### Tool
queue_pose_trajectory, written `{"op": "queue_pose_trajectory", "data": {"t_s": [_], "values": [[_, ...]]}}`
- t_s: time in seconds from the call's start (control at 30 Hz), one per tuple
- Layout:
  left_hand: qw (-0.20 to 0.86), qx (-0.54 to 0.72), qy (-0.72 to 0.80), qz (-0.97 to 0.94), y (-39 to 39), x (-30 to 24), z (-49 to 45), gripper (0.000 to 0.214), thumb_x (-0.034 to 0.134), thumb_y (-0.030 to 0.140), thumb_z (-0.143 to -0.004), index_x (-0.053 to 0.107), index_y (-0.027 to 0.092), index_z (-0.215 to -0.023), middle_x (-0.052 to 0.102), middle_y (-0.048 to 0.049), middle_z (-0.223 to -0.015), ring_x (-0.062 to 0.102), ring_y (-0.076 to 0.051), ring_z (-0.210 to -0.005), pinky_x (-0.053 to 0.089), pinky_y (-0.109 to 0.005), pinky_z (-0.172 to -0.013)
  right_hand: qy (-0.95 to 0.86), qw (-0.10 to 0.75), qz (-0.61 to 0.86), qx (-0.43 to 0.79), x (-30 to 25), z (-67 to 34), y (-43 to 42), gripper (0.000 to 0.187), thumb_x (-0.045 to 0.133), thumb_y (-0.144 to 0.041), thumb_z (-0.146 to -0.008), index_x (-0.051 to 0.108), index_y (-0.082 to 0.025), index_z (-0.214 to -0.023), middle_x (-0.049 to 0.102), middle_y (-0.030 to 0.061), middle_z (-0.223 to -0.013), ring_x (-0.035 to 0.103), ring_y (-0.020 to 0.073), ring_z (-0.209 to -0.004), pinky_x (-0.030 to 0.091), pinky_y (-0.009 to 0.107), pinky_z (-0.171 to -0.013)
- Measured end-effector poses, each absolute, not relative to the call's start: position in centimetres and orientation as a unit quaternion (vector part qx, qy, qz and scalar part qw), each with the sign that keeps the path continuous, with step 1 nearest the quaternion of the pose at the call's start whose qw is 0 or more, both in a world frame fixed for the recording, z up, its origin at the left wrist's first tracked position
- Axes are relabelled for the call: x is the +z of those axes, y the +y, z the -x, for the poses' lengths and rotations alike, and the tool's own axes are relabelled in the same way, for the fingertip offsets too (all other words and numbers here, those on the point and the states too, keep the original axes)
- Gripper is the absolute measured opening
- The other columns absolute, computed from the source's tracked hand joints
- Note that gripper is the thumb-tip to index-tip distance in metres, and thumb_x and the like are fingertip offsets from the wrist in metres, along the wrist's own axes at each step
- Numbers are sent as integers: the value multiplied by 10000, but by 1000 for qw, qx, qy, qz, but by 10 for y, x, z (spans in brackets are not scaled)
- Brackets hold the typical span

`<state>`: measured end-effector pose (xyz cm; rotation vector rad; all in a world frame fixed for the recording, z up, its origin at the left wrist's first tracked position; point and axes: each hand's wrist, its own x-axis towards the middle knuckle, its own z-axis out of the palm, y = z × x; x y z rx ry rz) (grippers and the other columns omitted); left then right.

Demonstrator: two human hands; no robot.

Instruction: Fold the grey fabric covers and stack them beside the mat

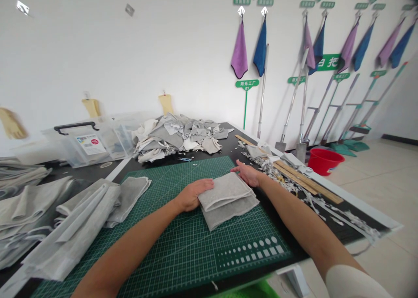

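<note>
Left hand point(195, 194), right hand point(248, 174) — flat, flanking folded grey cloth point(226, 201).

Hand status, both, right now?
Left hand: open, flat against the folded grey cloth, not gripping.
Right hand: open, fingers spread at the cloth's far corner, not gripping.

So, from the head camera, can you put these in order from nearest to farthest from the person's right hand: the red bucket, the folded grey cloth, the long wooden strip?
1. Folded grey cloth, touching the right hand, on the cutting mat.
2. Long wooden strip, off to the hand's right.
3. Red bucket, farthest, on the floor to the right.
</note>
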<state>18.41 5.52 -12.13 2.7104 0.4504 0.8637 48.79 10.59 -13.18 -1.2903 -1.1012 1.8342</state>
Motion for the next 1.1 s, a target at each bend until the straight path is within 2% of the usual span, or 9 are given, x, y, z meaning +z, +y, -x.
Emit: {"op": "queue_pose_trajectory", "data": {"t_s": [0.27,0.47,0.6,0.7,0.77,0.9,1.1], "values": [[78,257,180,-946,37,-113,-197,351,434,223,-858,527,214,-1196,561,-68,-1244,432,-180,-1230,222,-436,-1083,-421,334,496,682,-136,-488,108,570,370,-654,-812,488,-161,-1072,657,73,-717,637,223,-598,500,368,-563],[41,139,139,-980,14,-121,-213,516,461,145,-737,504,236,-1243,523,-44,-1297,410,-185,-1248,133,-422,-1103,-460,351,519,630,-137,-487,107,481,477,-560,-814,558,-134,-1023,657,79,-683,620,207,-577,488,335,-552],[70,116,134,-982,4,-120,-217,475,521,296,-755,524,254,-1228,510,-49,-1310,442,-208,-1221,104,-429,-1102,-481,366,516,607,-136,-484,105,425,528,-518,-802,591,-141,-988,659,67,-680,604,191,-564,483,324,-550],[101,119,130,-979,0,-115,-216,661,586,522,-710,470,227,-1290,461,-91,-1351,408,-256,-1248,71,-461,-1097,-501,373,512,590,-135,-481,103,403,572,-503,-777,616,-136,-938,664,64,-684,598,186,-576,483,321,-564],[126,118,125,-977,-3,-111,-215,695,571,592,-705,473,231,-1291,447,-103,-1361,385,-271,-1264,60,-476,-1092,-519,377,507,577,-134,-480,102,393,605,-498,-751,635,-135,-898,671,62,-709,598,182,-603,485,316,-588],[169,128,135,-968,-10,-110,-218,406,449,483,-849,581,273,-1170,537,-57,-1283,433,-229,-1233,66,-465,-1088,-561,378,499,541,-132,-477,97,351,666,-458,-698,672,-142,-852,684,46,-774,598,168,-679,477,287,-648],[159,139,114,-971,-21,-121,-228,346,455,353,-857,567,286,-1177,566,-28,-1252,442,-183,-1226,94,-442,-1093,-606,368,490,507,-131,-473,92,371,707,-346,-640,686,-159,-959,691,19,-796,607,170,-717,478,280,-671]]}}
